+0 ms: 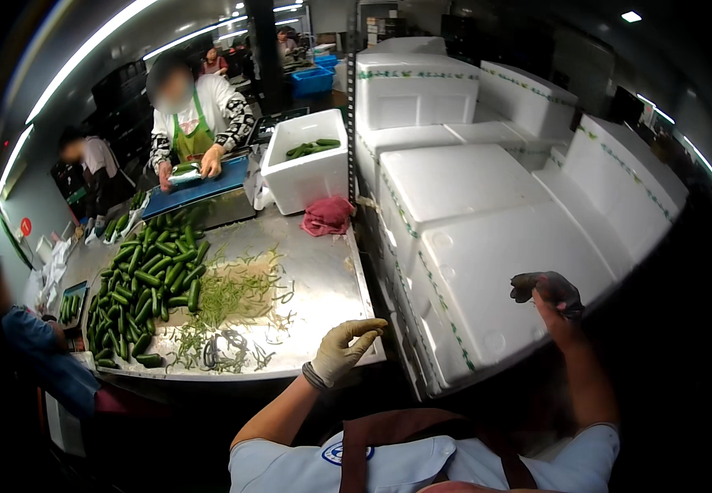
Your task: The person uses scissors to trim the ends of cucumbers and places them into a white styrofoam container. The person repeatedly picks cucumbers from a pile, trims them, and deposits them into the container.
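Observation:
My left hand (344, 352), in a pale glove with a dark band at the wrist, is over the near right corner of the metal table (323, 279). Its fingers point right, a little apart from the thumb, with nothing seen between them. Over the white foam boxes (504, 279) on the right is my right hand (549, 294) in a dark glove. Its fingers are curled in, and what they may hold is hidden. Green cucumbers (154, 275) lie in a big heap on the table's left, beside thin green scraps (237, 292).
Across the table a person in a green apron (191, 131) handles a pack at a blue tray (200, 185). Beside it stand an open foam box (302, 168) with several cucumbers and a red cloth (328, 215). Another person's blue sleeve (35, 345) is at the left.

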Demonstrator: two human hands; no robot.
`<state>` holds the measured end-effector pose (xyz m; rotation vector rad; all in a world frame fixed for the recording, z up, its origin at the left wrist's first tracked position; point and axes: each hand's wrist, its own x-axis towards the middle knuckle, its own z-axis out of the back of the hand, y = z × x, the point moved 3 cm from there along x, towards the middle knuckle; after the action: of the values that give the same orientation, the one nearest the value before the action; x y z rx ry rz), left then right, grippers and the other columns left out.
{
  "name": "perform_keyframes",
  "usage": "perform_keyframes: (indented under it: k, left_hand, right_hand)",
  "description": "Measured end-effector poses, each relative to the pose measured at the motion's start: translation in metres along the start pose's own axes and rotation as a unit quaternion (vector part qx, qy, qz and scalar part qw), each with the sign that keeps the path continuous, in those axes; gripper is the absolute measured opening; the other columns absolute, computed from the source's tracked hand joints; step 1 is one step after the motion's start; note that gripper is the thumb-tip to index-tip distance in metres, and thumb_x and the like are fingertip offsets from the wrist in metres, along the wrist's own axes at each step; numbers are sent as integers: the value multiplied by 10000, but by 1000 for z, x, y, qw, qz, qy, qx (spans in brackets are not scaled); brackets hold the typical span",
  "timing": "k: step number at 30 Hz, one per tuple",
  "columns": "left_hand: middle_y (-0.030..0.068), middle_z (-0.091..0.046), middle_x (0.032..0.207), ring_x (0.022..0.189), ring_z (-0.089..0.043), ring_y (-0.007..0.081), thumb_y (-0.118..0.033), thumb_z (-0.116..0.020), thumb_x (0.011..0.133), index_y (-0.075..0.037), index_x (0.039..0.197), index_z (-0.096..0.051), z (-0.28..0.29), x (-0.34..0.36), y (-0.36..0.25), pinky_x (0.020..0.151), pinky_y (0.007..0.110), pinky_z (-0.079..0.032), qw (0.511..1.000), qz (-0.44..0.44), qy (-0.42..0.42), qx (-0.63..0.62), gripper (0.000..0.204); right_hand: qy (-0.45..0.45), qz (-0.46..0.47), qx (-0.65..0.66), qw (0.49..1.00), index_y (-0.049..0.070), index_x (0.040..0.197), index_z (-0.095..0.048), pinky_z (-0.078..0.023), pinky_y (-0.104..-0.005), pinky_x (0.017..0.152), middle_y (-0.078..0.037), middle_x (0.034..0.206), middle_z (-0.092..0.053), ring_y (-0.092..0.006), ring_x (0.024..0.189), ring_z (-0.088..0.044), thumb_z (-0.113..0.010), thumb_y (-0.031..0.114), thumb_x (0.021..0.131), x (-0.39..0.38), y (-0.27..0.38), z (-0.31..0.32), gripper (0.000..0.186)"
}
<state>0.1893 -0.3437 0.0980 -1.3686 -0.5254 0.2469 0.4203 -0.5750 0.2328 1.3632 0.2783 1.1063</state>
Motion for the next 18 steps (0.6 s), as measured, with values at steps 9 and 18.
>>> perform_keyframes:
  k: [9,18]
  left_hand:
    - [109,-627,969,923,-584,260,-229,-537,822,-96,1047,-610,154,109,133,823,335,-456,950,22,-52,308,271]
    - [137,-428,1267,1243,-320,327,-254,-534,811,-101,1213,-444,192,194,228,1021,453,-247,858,5,-3,513,439]
  right_hand:
    - [188,134,-466,854,172,896,-652,-449,-351,621,-32,739,-611,-260,701,-570,-472,173,834,239,-49,-87,190]
    - [293,192,-750,561,178,975,-635,-445,-403,794,-39,950,-609,-233,925,-556,-420,314,839,514,-180,-202,290]
